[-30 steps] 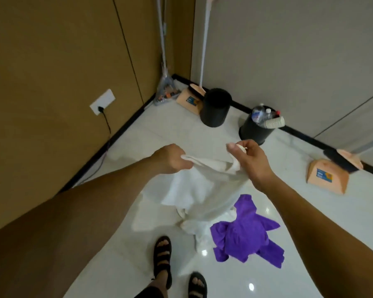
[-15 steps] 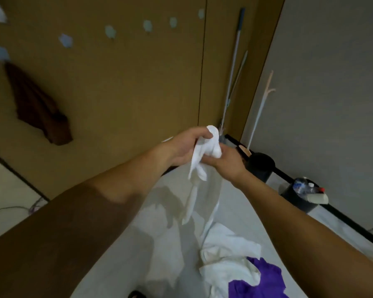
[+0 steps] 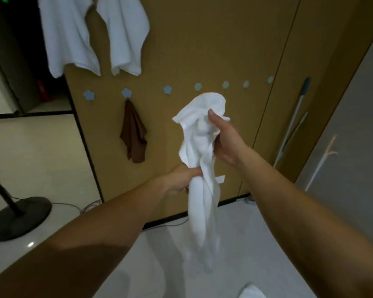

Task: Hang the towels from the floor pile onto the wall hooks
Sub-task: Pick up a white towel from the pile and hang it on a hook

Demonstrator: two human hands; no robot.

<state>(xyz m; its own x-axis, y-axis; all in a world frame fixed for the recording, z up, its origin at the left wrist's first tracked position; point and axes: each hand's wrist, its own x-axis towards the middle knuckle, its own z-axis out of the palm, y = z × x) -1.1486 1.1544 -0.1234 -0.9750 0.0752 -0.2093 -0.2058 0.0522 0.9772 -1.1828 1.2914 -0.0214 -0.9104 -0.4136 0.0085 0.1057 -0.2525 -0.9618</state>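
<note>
Head camera. Editor: What do the two hands hold?

Photographer: One bunched white terry towel (image 3: 199,134), lifted in front of a tan panelled wall (image 3: 213,39). The right hand (image 3: 225,139) grips the towel's upper bundle, thumb pointing up against the cloth. The left hand (image 3: 181,179) is lower, its fingers curled round the gathered middle. The tail hangs blurred below, above the glossy white floor (image 3: 52,151).

Editor: And where is it relative to the hooks?

Photographer: Its top appears just under a row of pale blue flower-shaped hooks (image 3: 168,89). Whether it touches the wall cannot be told.

Editor: What else hangs there?

Photographer: A brown cloth (image 3: 135,136) hangs from the second hook from the left. Two large white towels (image 3: 69,35) hang side by side higher up, at the top left.

Editor: Anything at the edges?

Photographer: A black round stand base (image 3: 19,216) sits at the left and a grey-tipped mop handle (image 3: 294,117) leans at the right. A corner of white fabric (image 3: 250,292) shows at the bottom edge.
</note>
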